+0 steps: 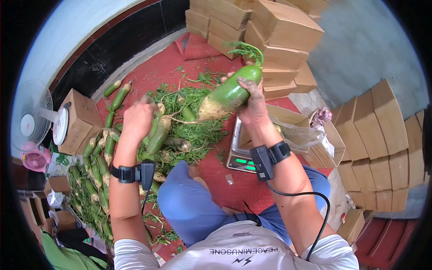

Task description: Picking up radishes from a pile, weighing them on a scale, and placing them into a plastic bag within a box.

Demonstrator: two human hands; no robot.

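My right hand grips a large green radish, held up at a tilt. A short leafy stem remains at its top, and its pale, soil-marked lower end points left, trailing a thin root. To the left, my left hand is curled and blurred by motion, so whether anything lies in its fingers is unclear. Just beside it, more green radishes rest on a heap of cut radish leaves. Below my right forearm stands a digital scale with a lit green display, bearing an open cardboard box.
Rows of radishes lie along the left on red carpet. A white fan stands by a carton. Stacked cartons rise at the back and more cartons at right. Another person's green garment shows lower left.
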